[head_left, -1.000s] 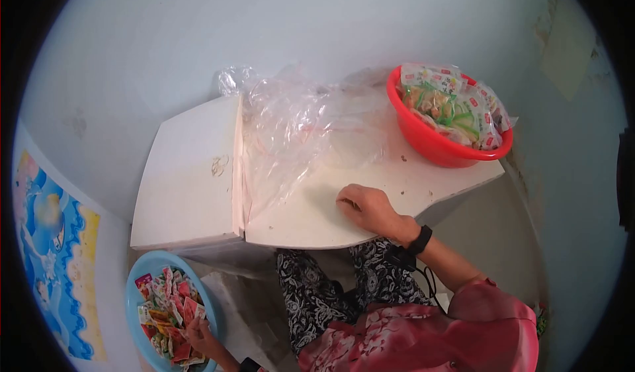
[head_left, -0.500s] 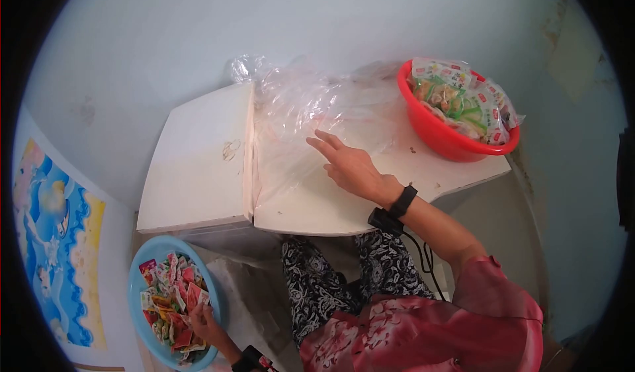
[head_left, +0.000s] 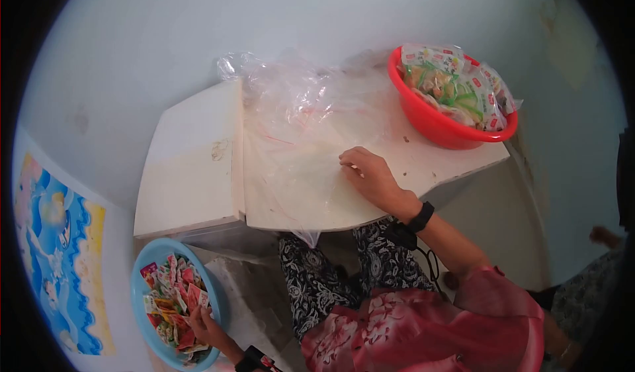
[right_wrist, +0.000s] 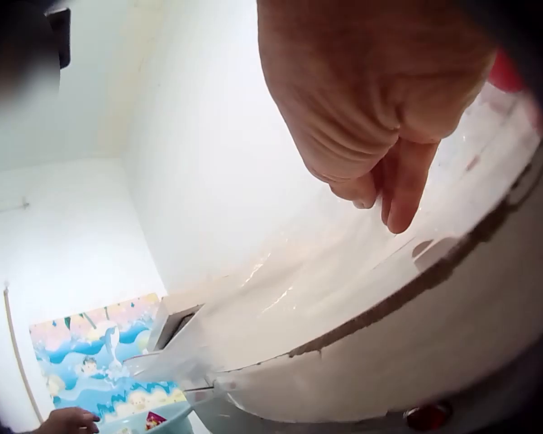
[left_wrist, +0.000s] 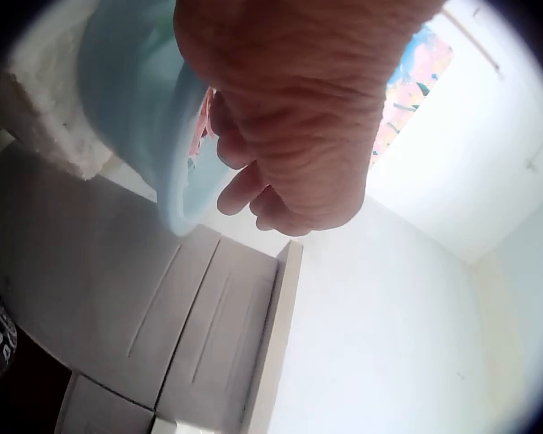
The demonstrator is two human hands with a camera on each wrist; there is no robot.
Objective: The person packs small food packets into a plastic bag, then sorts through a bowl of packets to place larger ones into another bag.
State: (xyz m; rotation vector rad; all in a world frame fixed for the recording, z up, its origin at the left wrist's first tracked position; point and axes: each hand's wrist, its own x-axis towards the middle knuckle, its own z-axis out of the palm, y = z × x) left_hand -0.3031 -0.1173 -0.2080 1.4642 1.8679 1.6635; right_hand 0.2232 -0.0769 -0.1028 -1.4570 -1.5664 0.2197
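Note:
My left hand (head_left: pixel 210 329) is over the pale blue basin (head_left: pixel 217 286), which is full of small colourful snack packets (head_left: pixel 169 299). Its fingers pinch a small red packet (head_left: pixel 196 297); in the left wrist view a bit of pink-red wrapper (left_wrist: pixel 202 127) shows beside the curled fingers. Above the white table (head_left: pixel 423 167), my right hand (head_left: pixel 374 180) has its fingertips brought together at the edge of a large clear plastic bag (head_left: pixel 291 140). The bag lies spread flat, one corner hanging over the front edge. In the right wrist view, shiny film (right_wrist: pixel 271 294) extends beneath my right fingers.
A red basin (head_left: pixel 436 130) heaped with larger snack bags (head_left: pixel 456 91) stands at the table's back right. On the left is a raised white box-like surface (head_left: pixel 192 160). Part of another person (head_left: pixel 589 299) shows at the far right.
My right hand reached forward to the bag, then drew back toward me. The clear bag now spreads nearer, a corner over the front edge. My left hand has barely moved. Another person appears at right.

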